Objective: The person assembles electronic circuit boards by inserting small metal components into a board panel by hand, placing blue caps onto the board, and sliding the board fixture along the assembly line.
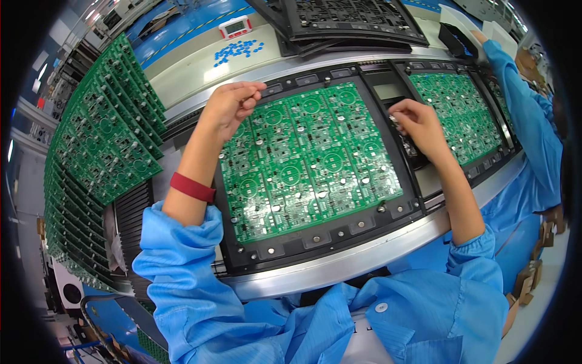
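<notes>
Conveyor line (364, 255) carries a black carrier frame (315, 239) seating a green circuit-board panel (306, 161), held flat, apparently so parts can be fitted from above. A second framed panel (454, 112) lies at the line's right end. Racked green boards (100, 139) stand off the left edge. Left hand (229, 108) hovers over the panel's far-left corner, fingers curled together; contents cannot be told. Right hand (418, 124), at the panel's far-right corner, pinches small metallic components (397, 120).
</notes>
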Demonstrator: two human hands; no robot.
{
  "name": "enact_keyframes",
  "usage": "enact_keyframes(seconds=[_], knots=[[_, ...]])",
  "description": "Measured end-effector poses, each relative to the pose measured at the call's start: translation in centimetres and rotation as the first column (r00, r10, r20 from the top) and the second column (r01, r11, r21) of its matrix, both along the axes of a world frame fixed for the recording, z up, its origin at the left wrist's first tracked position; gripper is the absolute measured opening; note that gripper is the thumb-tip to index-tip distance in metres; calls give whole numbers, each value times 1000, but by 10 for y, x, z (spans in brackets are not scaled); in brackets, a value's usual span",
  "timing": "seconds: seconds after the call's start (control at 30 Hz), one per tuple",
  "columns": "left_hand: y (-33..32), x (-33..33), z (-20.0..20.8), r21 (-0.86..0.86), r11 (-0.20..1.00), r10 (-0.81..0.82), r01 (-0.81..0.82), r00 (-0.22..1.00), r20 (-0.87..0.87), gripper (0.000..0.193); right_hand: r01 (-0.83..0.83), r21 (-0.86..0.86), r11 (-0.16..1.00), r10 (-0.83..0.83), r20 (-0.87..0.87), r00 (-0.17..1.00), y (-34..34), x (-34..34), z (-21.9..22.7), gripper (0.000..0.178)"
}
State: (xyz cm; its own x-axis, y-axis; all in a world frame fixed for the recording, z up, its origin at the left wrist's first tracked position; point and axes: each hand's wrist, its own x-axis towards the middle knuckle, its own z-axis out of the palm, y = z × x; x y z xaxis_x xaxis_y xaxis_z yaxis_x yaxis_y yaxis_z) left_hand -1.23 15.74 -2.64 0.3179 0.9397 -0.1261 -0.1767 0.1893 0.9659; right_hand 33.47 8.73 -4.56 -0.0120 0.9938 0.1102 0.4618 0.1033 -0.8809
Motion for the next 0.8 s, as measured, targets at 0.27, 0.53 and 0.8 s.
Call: enact_keyframes(seconds=[0.27, 0.53, 0.8], knots=[[-11, 20, 2, -68, 988, 141, -137, 989, 53, 17, -192, 13, 981, 178, 320, 930, -6, -20, 18, 10], [-20, 8, 0, -82, 996, 35, -23, 990, 139, 18, -193, -123, 973, 218, 242, 945, 10, -24, 43, 8], [-28, 5, 8, 8, 998, 63, -63, 998, 15, 15, -338, -65, 939, 334, 408, 850, 83, -71, 52, 3]])
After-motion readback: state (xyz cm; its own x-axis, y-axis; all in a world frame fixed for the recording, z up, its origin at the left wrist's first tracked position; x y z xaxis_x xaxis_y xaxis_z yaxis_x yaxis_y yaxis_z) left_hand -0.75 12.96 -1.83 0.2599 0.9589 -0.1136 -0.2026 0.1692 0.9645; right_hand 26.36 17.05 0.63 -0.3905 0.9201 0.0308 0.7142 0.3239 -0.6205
